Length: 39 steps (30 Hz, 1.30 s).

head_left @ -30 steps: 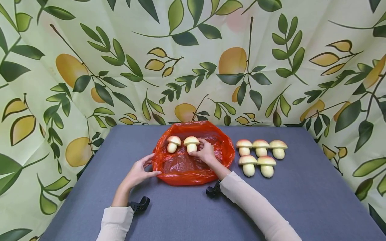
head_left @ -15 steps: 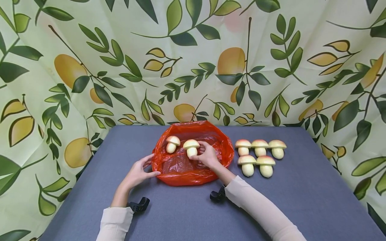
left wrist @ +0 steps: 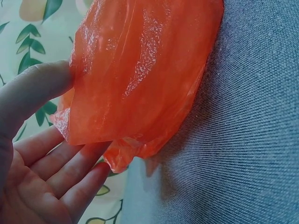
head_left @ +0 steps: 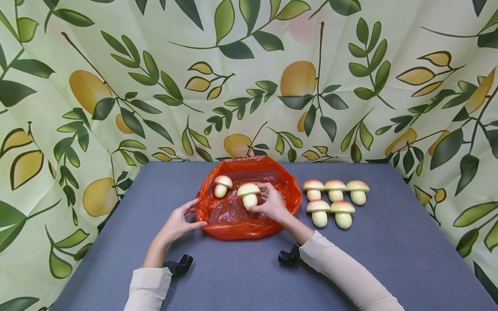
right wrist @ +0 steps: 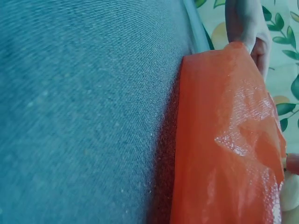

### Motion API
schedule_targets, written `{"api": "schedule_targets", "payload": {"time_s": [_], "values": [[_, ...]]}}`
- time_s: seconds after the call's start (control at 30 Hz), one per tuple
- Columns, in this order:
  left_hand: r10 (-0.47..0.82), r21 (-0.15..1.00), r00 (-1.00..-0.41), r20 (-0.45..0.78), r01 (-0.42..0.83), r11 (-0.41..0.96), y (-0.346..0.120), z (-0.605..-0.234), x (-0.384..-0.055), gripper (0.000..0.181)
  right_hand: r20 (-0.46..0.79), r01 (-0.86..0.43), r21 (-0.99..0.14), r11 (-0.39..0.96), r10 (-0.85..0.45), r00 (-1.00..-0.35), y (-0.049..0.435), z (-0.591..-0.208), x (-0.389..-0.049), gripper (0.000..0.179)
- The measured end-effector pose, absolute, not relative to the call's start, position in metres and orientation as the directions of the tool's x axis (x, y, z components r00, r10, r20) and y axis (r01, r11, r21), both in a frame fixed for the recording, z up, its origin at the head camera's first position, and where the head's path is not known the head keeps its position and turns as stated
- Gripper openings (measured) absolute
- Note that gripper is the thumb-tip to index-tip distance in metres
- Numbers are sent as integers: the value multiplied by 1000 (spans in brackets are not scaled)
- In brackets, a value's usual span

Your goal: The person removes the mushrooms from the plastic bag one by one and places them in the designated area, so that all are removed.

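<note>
A red plastic bag point(head_left: 229, 232) lies with its mouth spread wide on the table. At its left end is my left hand point(head_left: 176, 222), thumb and fingers apart and fairly straight, touching the rim; in the left wrist view the bag film hides the fingertips. Over the bag's inside, my right hand point(head_left: 273, 203) pinches a toy mushroom point(head_left: 249, 193) between thumb and fingers, its cap up and stem down. To the left, a second mushroom point(head_left: 222, 186) lies in the bag. Whether the held mushroom touches the bag's bottom, I cannot tell.
Several more mushrooms point(head_left: 335, 190) with yellow-and-red caps lie in two rows right of the bag. The table point(head_left: 233, 276) has a grey-blue cloth. Behind it hangs a leaf-and-fruit patterned curtain point(head_left: 249, 77). Each wrist carries a black camera mount point(head_left: 180, 263).
My right hand has shifted slightly right and toward me, and the mushroom in it has moved slightly toward me. The left hand and bag have stayed about where they were.
</note>
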<state>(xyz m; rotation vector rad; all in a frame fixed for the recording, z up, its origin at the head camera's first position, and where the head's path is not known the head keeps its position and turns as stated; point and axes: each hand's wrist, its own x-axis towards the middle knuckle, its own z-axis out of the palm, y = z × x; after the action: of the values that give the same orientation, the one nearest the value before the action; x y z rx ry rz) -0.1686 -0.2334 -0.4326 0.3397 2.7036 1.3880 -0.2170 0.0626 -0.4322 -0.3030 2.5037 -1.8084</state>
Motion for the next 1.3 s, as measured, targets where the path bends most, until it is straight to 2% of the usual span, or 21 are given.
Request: {"api": "schedule_targets", "payload": {"time_s": [0.17, 0.67, 1.0, 1.3], "values": [[235, 812, -972, 24, 156, 562, -233, -432, -168, 76, 130, -193, -918, 345, -199, -971, 69, -431, -210, 65], [236, 809, -972, 17, 152, 567, -233, -430, -168, 76, 171, -241, -932, 271, -258, -951, 90, -427, -195, 64], [240, 809, -971, 18, 155, 567, -233, -429, -167, 75, 152, -227, -935, 273, -268, -951, 107, -417, -187, 68], [235, 809, -972, 12, 147, 568, -233, -429, -167, 75, 186, -253, -924, 286, -240, -953, 121, -410, -182, 69]]}}
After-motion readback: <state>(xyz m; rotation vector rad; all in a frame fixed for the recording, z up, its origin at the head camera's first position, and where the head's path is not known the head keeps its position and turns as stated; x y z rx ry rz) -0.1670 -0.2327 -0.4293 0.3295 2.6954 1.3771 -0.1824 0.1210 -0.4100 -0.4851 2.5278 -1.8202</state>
